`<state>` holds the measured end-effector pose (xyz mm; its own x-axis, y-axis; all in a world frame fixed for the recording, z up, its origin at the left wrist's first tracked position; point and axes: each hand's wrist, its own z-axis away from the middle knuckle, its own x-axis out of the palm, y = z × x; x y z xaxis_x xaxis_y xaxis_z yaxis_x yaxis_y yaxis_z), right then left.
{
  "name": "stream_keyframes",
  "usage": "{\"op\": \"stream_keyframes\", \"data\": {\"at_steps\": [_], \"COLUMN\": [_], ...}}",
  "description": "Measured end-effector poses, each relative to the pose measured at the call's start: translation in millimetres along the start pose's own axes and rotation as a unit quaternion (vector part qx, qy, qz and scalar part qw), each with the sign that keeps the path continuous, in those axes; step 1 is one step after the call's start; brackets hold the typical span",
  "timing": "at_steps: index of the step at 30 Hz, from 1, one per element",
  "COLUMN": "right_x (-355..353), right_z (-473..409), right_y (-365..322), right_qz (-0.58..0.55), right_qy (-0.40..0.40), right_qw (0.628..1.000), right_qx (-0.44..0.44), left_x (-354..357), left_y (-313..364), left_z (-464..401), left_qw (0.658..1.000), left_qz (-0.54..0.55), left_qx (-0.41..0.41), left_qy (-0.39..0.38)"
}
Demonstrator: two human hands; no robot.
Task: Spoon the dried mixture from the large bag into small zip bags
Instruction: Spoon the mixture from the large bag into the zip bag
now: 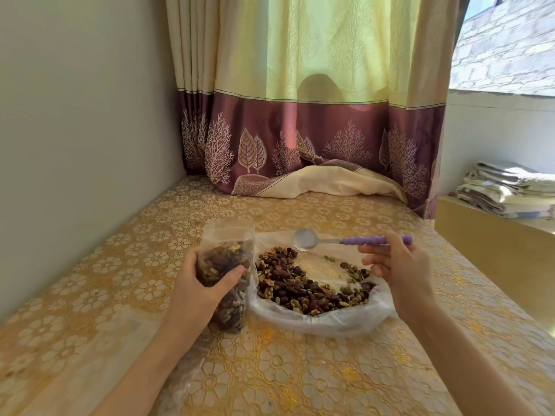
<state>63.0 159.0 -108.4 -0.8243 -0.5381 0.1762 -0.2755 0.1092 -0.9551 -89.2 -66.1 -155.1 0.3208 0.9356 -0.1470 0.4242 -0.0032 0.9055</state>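
Note:
A large clear bag [330,324] lies open on the table, its mouth rolled down around a heap of dried fruit and nuts [300,283]. Left of it stands a small zip bag [223,256], upright and nearly full of the same mixture, its open top sticking up. My left hand [198,283] grips this small bag around its middle. My right hand [396,265] holds a spoon [306,240] by its purple ribbed handle. The spoon's metal bowl is empty and hovers over the far left rim of the large bag, close to the small bag's mouth.
The table wears a yellow floral plastic cover [300,379]. More clear plastic [183,385] lies near the front edge under my left forearm. A curtain [300,145] drapes onto the table's far end. Wall at left; a shelf with folded cloths [507,190] at right.

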Motion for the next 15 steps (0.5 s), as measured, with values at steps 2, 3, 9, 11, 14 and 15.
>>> {"op": "stream_keyframes", "data": {"at_steps": [2,3,9,11,14,15], "right_x": [-16,-22,-37,-34,-33,-34], "right_z": [0,0,18,24,26,27], "right_y": [11,14,29,31,32,33], "right_qz": [0.028,0.045,0.184,0.239,0.258,0.262], "right_qy": [0.01,0.011,0.061,0.084,0.05,0.032], "right_qw": [0.999,0.999,0.979,0.965,0.962,0.962], "right_qx": [0.023,0.025,-0.056,-0.075,-0.072,-0.065], "left_x": [1,1,2,4,8,9], "left_y": [0,0,4,8,12,13], "left_z": [0,0,5,7,8,8], "left_qw": [1.0,1.0,0.999,0.999,0.999,0.999], "left_qz": [-0.011,-0.017,-0.019,-0.016,-0.014,-0.016], "left_qx": [0.009,0.012,0.022,0.022,0.02,0.017], "left_qy": [0.004,0.004,-0.018,-0.032,-0.04,-0.041]}}
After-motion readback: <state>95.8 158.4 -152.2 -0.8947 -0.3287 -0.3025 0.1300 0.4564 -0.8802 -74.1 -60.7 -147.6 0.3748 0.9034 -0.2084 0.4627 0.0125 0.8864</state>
